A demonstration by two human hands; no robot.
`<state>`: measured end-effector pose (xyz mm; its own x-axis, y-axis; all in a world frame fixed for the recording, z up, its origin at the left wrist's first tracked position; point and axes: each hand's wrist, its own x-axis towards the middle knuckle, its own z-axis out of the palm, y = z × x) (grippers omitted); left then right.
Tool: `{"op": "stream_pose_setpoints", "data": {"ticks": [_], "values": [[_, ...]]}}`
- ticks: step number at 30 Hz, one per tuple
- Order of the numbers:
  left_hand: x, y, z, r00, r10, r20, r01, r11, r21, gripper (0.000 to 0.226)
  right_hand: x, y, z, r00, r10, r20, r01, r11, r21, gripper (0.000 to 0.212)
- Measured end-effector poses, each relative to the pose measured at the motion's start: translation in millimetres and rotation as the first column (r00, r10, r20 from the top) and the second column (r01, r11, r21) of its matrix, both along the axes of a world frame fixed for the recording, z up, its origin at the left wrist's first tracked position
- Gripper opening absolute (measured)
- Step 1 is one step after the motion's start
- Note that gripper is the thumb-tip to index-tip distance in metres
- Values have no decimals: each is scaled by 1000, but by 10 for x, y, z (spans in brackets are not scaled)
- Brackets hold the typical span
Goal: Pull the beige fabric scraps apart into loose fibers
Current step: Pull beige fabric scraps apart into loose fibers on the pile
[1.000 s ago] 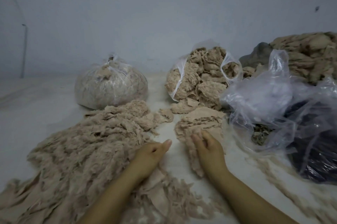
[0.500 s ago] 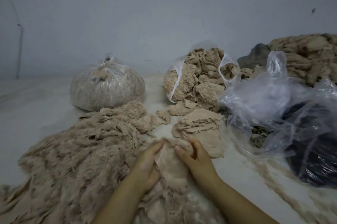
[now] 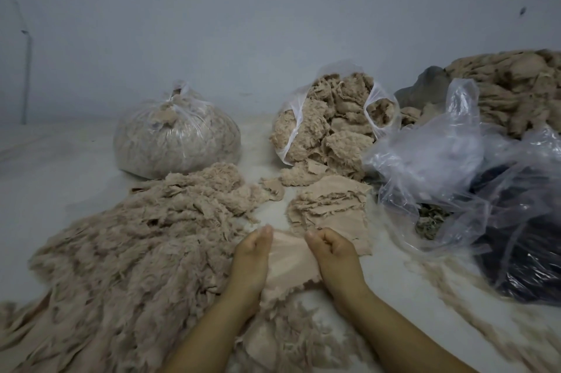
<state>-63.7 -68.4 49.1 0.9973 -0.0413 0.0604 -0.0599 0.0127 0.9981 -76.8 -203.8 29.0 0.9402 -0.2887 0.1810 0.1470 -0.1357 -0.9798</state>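
A person's 2 bare forearms are reaching in from the near edge over a pale floor [image 3: 60,166]. The left hand [image 3: 252,254] and right hand [image 3: 331,246] are gripping 1 beige scrap [image 3: 290,260] between them, fingers curled tight into near-fists on its top corners, the cloth stretching taut across the gap and hanging down with a frayed lower edge.

Under the wrists, torn pieces and loose fibers [image 3: 282,339] are lying on the floor. Spreading to the left, from the near edge back toward the middle, a big fiber heap [image 3: 130,251] is touching the left forearm. Just beyond the right hand, a small stack of flat scraps [image 3: 331,205] is sitting, its near edge just beside the knuckles.

At right, a crumpled clear bag [image 3: 431,160] is slumping over a dark bag [image 3: 528,257], with thin fiber trails running along the floor near them.

Farther back, a tied clear bag [image 3: 176,138] full of fibers is standing at left, and an open bag [image 3: 331,126] is spilling scraps at center. At far right, another beige pile [image 3: 513,90] is rising against the grey wall [image 3: 212,23].
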Motion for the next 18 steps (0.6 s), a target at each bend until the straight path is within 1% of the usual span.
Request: {"op": "stream_pose_setpoints", "data": {"ticks": [2,3,6,7,8,9,10,12,13,14,15,16,18], "values": [[28,25,-8,999,30,21,-30,1000,9,41,-5,4,16,1000,-28,-2,28,1000,7,33],[28,34,-15,999,21,43,-22,1000,12,42,-17,3,21,1000,-12,-4,12,1000,26,35],[0,12,-36,989,-73,129,63,995,83,43,-66,17,32,988,153,-19,-152,987,53,35],[-16,-4,-40,982,-116,146,100,989,112,42,-82,31,42,976,217,-28,-216,976,28,31],[-26,-17,-39,979,-139,151,119,984,132,40,-82,44,52,972,235,-27,-235,972,-7,23],[-33,-25,-36,979,-137,152,115,983,144,41,-73,51,62,979,203,-9,-203,979,-26,16],[-34,-28,-39,983,-123,140,103,985,141,44,-54,48,63,991,135,22,-135,991,-23,18],[-20,-27,-52,992,-116,43,112,990,87,46,-17,1,62,998,-4,56,0,998,57,23],[-8,-27,-65,988,-152,-8,153,987,51,40,-4,-25,65,997,-45,59,39,994,106,21],[-4,-32,-72,980,-195,-21,196,980,41,31,1,-43,71,995,-78,60,69,989,132,21],[2,-37,-78,977,-212,1,212,975,71,24,8,-62,63,992,-108,60,99,985,138,22],[14,-45,-83,980,-193,38,188,977,104,24,16,-76,56,988,-138,67,128,982,136,22],[44,-44,-98,989,-100,107,87,988,128,35,33,-90,36,978,-193,80,182,974,134,22]]}}
